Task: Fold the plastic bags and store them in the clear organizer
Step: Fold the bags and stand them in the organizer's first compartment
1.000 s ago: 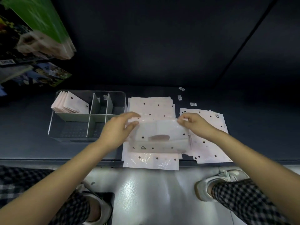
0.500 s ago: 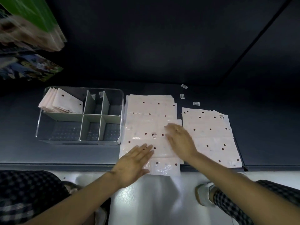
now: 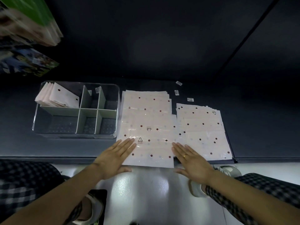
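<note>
Nearest the camera: checked trouser legs and white sneakers (image 3: 225, 172) over a glossy pale floor.

Left hand (image 3: 114, 158) flat, palm down, fingers straight and close together, fingertips on the near-left corner of the top plastic bag (image 3: 146, 135). Right hand (image 3: 193, 161) likewise flat, fingers straight, a gold ring (image 3: 185, 155) on one finger; it lies at the bag's near-right edge, partly over the gap to the neighbouring stack. Neither hand grips anything.

The top bag is spread out unfolded, translucent, dotted with dark red spots, recycling triangle printed near the left fingertips. It lies on a stack of like bags on the dark table (image 3: 259, 127), near edge overhanging the table front.

Second stack of bags (image 3: 203, 127) just to the right.

Clear organizer (image 3: 76, 111) left of the centre stack, grey dividers; folded bags (image 3: 56, 95) stand tilted in its far-left compartment.

Beyond: three small labels (image 3: 190, 99) on the table.
</note>
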